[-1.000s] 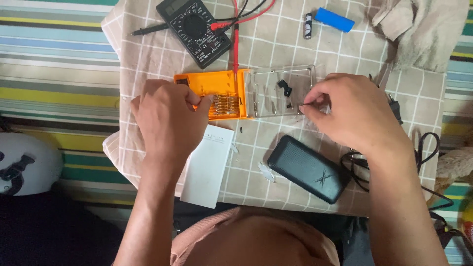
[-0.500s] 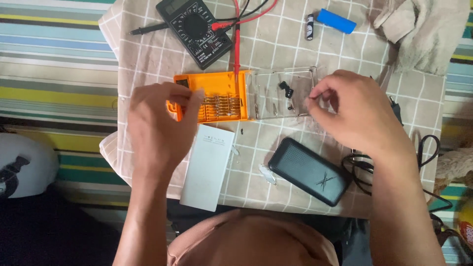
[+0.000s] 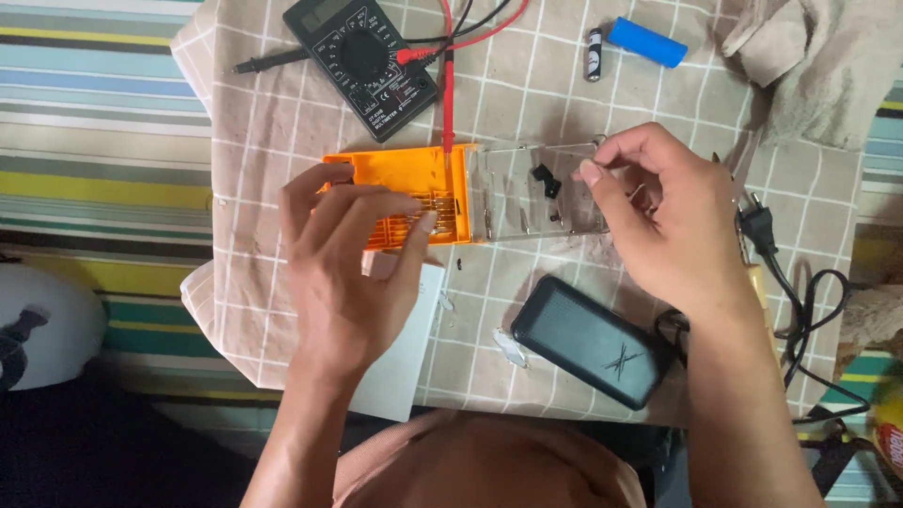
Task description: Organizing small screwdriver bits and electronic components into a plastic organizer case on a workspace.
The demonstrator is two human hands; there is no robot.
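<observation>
Orange plastic bit case point(image 3: 395, 179) already lies open; left hand point(image 3: 353, 273) fingers spread on its bits, right hand point(image 3: 658, 221) pinches its clear lid point(image 3: 527, 193), nothing lifted out yet

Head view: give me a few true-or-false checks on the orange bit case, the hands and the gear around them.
1. The left hand rests its fingers on the orange bit case. True.
2. The case's clear lid is folded shut over the bits. False: it lies open to the right, with the right hand at its edge.
3. The multimeter lies beyond the case. True.
4. The black power bank sits on top of the multimeter. False: it lies near the person, under the right wrist.
</observation>
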